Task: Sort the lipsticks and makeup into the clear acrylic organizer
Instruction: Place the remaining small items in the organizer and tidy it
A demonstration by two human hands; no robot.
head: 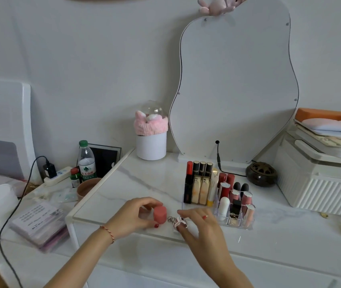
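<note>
Low at centre frame, left hand gripping pink sponge near the tabletop edge, right hand pinching keychain beside the acrylic organizer.

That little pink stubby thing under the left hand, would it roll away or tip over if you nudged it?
Probably not much. The pink container looks short and wide, standing on a flat end, so it seems unlikely to tip. Its sides look faceted rather than round, so it would likely slide on the glossy marble tabletop rather than roll. The left hand spans it with fingertips, suggesting it is light.

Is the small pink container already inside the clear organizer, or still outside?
Outside. The pink container stands on the table, held by the left hand, left of the organizer.
</note>
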